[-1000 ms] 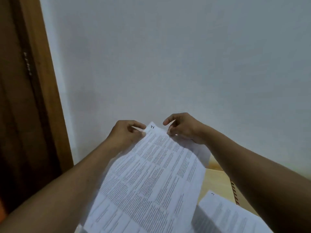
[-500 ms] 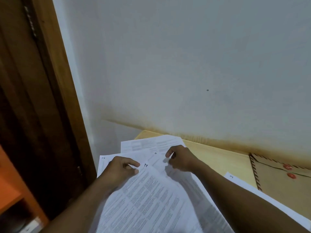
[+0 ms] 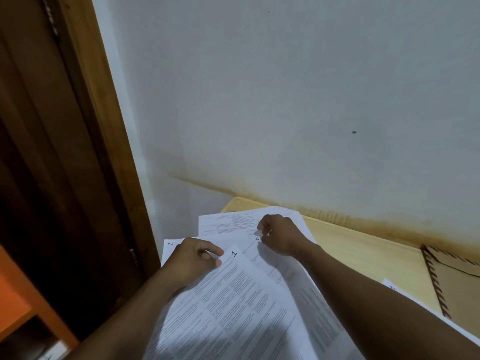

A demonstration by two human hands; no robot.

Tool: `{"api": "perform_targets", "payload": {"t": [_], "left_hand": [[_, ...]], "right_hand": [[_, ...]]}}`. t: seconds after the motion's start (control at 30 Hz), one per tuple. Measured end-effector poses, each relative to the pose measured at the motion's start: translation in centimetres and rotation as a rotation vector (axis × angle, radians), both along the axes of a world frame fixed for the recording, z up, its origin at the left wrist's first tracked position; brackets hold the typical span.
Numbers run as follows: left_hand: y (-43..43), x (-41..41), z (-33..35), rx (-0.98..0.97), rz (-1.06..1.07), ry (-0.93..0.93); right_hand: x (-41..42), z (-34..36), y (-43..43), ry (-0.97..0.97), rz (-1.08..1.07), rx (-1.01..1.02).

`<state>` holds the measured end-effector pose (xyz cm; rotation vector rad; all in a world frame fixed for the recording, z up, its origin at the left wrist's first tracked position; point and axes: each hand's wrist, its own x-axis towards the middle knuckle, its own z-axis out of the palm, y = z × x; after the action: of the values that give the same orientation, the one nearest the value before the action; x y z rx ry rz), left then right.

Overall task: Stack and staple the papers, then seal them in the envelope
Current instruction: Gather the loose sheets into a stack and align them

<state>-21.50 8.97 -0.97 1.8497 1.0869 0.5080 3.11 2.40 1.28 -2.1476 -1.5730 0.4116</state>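
Here, around six o'clock of the view, a top sheet of printed text is seen lying uppermost, marked "1" by hand at its far corner; that corner is pinched between the thumb and curled fingers of the left hand. Under it, toward one o'clock, a second sheet is spread; its far corner, where a small handwritten mark cannot be read surely, is gripped by the right hand, whose fingers are curled tight on the paper. The two hands are held apart, the right at about two o'clock from the left, each clamped on its own sheet.

A third sheet, marked "2", is seen peeping out at ten o'clock of the left hand; a fourth sheet is spread farthest off, at twelve o'clock, partly hidden behind the right hand. All are borne by a pale wooden table, which is set against a white wall.

At four o'clock of the view a brown envelope with a striped border is laid flat on the table, well apart from both hands; a further sheet is shown between it and the right forearm. A wooden door frame is seen at nine o'clock; an orange shelf at eight o'clock.
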Motion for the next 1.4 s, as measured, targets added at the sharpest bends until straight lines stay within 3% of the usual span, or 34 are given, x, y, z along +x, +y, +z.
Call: {"api": "perform_targets", "payload": {"t": [0.43,0.87,1.2,1.4], "left_hand": [[2.2,-7.5,0.1,0.013,0.141,-0.012],[2.7,-8.1,-1.4,0.008,0.251,-0.123],[3.0,-6.1,1.3,0.065,0.469,-0.369],[2.6,-3.9,6.7,0.207,0.436,-0.43]], "right_hand": [[-9.7,-1.4,7.7,-0.069,0.262,0.009],[-11.5,-0.9,9.3,-0.138,0.25,-0.023],[-10.1,4.3,8.2,-0.022,0.269,0.257],[-8.1,8.6,6.2,-0.011,0.183,0.418]]}}
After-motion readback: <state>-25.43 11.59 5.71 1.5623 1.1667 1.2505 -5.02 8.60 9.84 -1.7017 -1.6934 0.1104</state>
